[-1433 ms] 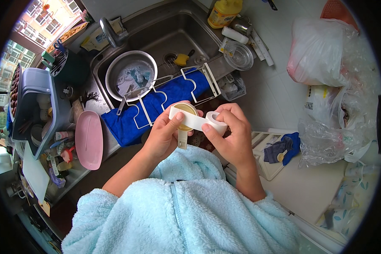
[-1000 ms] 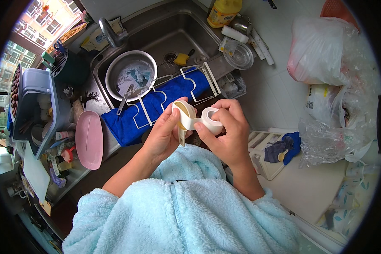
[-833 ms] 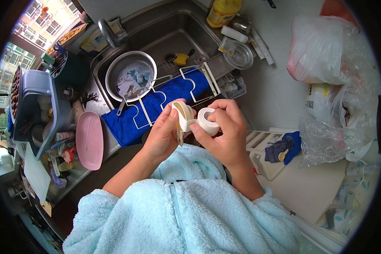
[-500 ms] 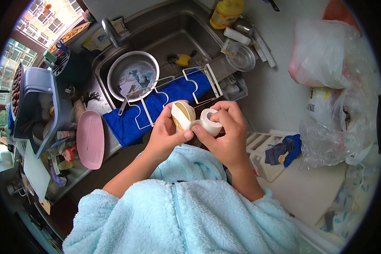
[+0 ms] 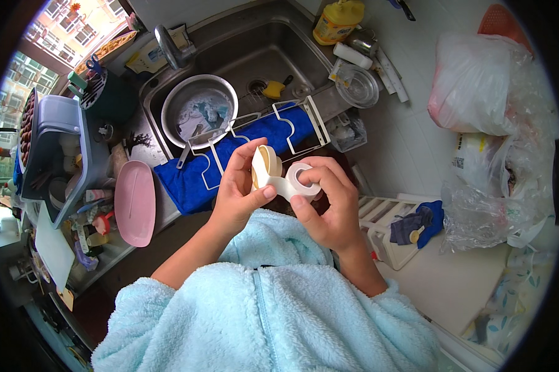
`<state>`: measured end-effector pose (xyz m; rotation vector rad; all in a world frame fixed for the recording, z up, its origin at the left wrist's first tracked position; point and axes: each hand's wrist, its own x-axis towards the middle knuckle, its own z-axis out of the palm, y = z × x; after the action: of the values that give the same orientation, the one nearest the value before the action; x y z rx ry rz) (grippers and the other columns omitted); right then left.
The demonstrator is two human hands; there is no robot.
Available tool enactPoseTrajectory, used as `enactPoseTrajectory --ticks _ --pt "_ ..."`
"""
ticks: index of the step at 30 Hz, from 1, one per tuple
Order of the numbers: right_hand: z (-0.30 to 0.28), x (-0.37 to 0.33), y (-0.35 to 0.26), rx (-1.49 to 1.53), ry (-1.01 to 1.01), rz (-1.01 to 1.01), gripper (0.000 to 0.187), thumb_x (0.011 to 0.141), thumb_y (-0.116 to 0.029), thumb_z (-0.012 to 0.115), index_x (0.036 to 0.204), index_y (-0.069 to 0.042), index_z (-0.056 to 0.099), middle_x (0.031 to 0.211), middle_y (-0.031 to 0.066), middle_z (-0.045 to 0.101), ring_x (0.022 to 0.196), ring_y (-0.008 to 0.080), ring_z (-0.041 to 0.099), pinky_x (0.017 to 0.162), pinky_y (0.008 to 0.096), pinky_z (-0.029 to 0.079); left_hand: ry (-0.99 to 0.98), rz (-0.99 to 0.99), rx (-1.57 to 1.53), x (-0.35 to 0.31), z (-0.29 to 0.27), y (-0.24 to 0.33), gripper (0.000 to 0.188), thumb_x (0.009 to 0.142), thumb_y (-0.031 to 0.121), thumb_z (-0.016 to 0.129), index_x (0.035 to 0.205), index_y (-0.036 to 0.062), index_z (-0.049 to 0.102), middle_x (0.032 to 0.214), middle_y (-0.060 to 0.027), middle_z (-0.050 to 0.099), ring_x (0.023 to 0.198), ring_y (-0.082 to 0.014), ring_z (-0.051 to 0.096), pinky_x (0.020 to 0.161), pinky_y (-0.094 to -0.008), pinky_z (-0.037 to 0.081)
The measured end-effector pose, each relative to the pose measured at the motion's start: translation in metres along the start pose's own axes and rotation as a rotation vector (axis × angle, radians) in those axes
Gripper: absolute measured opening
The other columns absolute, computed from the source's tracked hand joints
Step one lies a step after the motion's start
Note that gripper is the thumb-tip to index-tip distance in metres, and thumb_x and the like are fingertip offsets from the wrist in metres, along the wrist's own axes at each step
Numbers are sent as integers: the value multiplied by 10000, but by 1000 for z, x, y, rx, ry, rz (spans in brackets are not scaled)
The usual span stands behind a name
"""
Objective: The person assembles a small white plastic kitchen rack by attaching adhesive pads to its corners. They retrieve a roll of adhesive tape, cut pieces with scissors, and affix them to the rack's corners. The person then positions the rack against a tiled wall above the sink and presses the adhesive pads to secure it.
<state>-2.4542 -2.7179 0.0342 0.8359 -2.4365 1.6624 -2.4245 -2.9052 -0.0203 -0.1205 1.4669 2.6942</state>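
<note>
My left hand point(image 5: 235, 195) is closed round a small, round, yellowish-cream piece point(image 5: 273, 162), with white tape lying across its side. The thumb presses the tape near its lower edge. A roll of white tape point(image 5: 297, 189) is in my right hand point(image 5: 334, 208), with the index finger curled at its core and the thumb against its lower side. A short strip of tape runs between the roll and the round piece. Both hands are above the near edge of a blue cloth point(image 5: 254, 136), which lies under a white wire rack point(image 5: 321, 124).
Beyond the rack, a metal basin point(image 5: 168, 115) of cloudy water stands in the sink point(image 5: 273, 34). A pink oval tray point(image 5: 135, 204) and a blue-grey dish rack point(image 5: 81, 167) are at left. Plastic bags point(image 5: 469, 87) and a white slatted rack point(image 5: 382, 239) are at right.
The right hand has turned the tape roll so its opening faces more toward me. More of the strip between roll and round piece shows. The left hand's fingers have straightened a little upward.
</note>
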Motion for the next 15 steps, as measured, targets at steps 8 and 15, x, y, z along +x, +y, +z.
enactPoseTrajectory --ticks 8,15 --pt "3 -5 -7 107 -12 84 494 797 -186 822 1189 -37 560 1130 134 590 944 221 621 818 337 522 -60 44 20 1 0 2 984 805 369 862 1575 50 339 1467 -145 513 1316 -247 540 1129 -403 420" --pt "4 -5 -3 24 -41 -72 538 787 -193 842 1210 -35 549 1130 120 547 1005 210 592 853 322 511 -74 3 -8 -4 4 0 1004 799 406 871 1572 47 339 1468 -146 512 1296 -252 559 1109 -406 455"
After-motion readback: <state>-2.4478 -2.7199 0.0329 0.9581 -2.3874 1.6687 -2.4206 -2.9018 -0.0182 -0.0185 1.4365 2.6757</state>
